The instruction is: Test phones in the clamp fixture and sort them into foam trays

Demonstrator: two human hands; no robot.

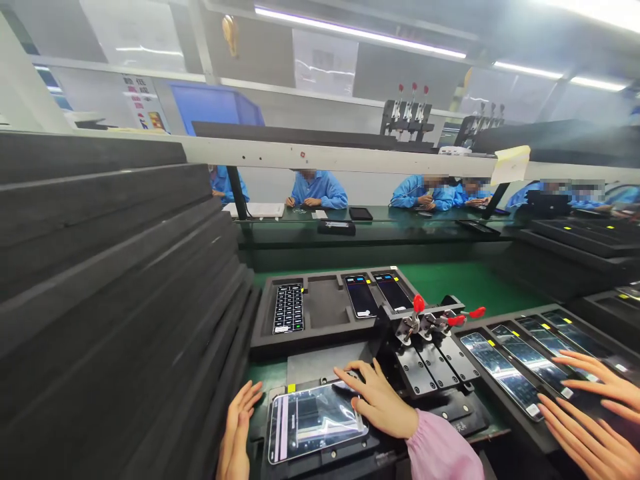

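A phone (313,423) with a shiny film on its screen lies face up in a black fixture (320,460) right in front of me. My left hand (237,427) rests at the fixture's left edge, fingers stretched out and holding nothing. My right hand (375,400), in a pink sleeve, lies flat with spread fingers on the phone's upper right corner. Just behind it stands a black clamp jig (430,363) with red-tipped toggle levers (450,319).
A tall stack of dark foam trays (110,300) fills the left. A foam tray (320,310) beyond holds three phones. Another person's two open hands (590,407) rest on a tray of phones (520,360) at right. People in blue sit past the green belt (460,280).
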